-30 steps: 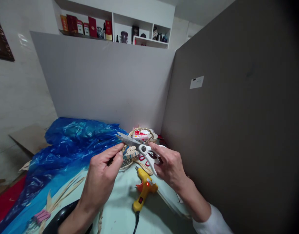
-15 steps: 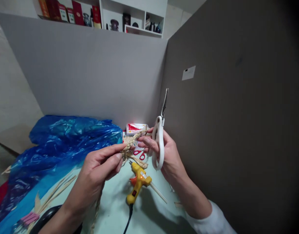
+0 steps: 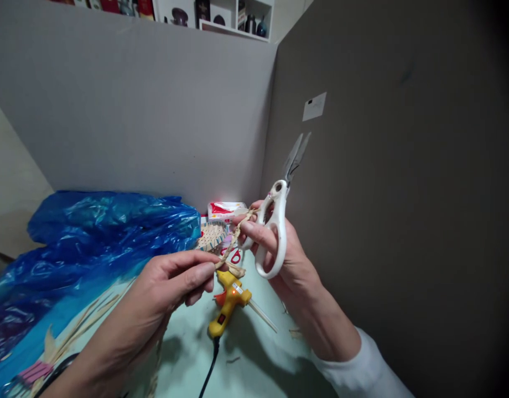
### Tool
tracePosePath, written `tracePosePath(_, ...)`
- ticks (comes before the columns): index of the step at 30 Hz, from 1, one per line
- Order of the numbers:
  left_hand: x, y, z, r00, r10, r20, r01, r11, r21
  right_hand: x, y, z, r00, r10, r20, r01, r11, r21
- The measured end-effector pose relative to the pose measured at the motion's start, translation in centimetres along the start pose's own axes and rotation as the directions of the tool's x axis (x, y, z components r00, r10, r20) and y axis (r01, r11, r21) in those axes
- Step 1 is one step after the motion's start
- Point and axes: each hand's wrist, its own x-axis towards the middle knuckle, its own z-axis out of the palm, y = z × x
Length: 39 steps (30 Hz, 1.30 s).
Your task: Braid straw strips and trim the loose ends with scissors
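A thin braided cord of pale straw-like fibre (image 3: 235,236) stretches between my two hands above the table. My left hand (image 3: 171,287) pinches its lower part between thumb and fingers. At the upper end, the fingertips of my right hand (image 3: 291,257) grip the braid. White-handled scissors (image 3: 282,221) also hang in my right hand, looped over the fingers, blades pointing up and slightly parted. Just below the braid lies a yellow hot glue gun (image 3: 227,304) with a glue stick in its back. Part of the braid is hidden behind my left hand.
Crumpled blue plastic (image 3: 113,221) covers the left side of the table. A woven piece with blue edging (image 3: 213,235), a red-and-white packet (image 3: 225,211) and red-handled scissors (image 3: 236,256) lie at the back. Loose straw strips (image 3: 82,320) are at lower left. Grey panels (image 3: 155,110) stand behind and right.
The scissors have turned, so their blades now show spread and tilt right. My left hand has slid lower, away from my right, drawing the braid longer between them. The view has dipped.
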Motion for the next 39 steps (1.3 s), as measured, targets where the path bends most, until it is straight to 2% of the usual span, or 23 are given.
tracePosePath(2,0.0,0.1,-0.1,1.000,-0.026,-0.003,0.026,0.999,-0.030,-0.1,-0.1,-0.1,0.999,-0.021,0.050,0.020,1.000,0.012)
tracePosePath(6,-0.5,0.1,0.1,0.997,0.051,-0.063,-0.051,0.999,-0.003,-0.2,-0.2,-0.5,0.995,0.001,0.101,-0.006,0.999,0.048)
tracePosePath(13,-1.3,0.5,0.9,0.978,0.168,-0.121,-0.161,0.985,0.061,-0.1,-0.2,-0.7,0.994,0.053,0.097,-0.059,0.997,0.057)
tracePosePath(18,-1.2,0.4,0.3,0.954,0.275,-0.117,-0.245,0.945,0.218,-0.1,-0.1,-0.6,0.994,0.046,0.095,-0.048,0.999,0.025)
tracePosePath(21,-1.2,0.4,-0.1,0.947,0.287,-0.143,-0.223,0.910,0.348,0.0,-0.1,-0.7,0.992,0.046,0.120,-0.050,0.998,0.032)
tracePosePath(24,-1.2,0.4,-0.1,0.947,0.276,-0.165,-0.189,0.893,0.408,0.1,0.0,-0.8,0.989,0.053,0.139,-0.061,0.997,0.049)
tracePosePath(28,-0.9,0.4,0.2,0.951,0.275,-0.141,-0.214,0.915,0.341,0.2,0.1,-1.0,0.984,0.039,0.171,-0.054,0.995,0.084)
tracePosePath(32,-0.9,0.2,0.4,0.942,0.287,-0.173,-0.242,0.940,0.241,0.1,0.1,-0.8,0.985,0.042,0.168,-0.057,0.995,0.085)
tracePosePath(37,-1.2,0.0,0.5,0.892,0.406,-0.199,-0.335,0.889,0.313,-0.1,0.1,-0.6,0.981,0.036,0.189,-0.051,0.996,0.073)
tracePosePath(39,-1.3,0.1,0.8,0.896,0.405,-0.183,-0.339,0.888,0.309,0.0,0.1,-0.6,0.980,0.031,0.199,-0.047,0.996,0.072)
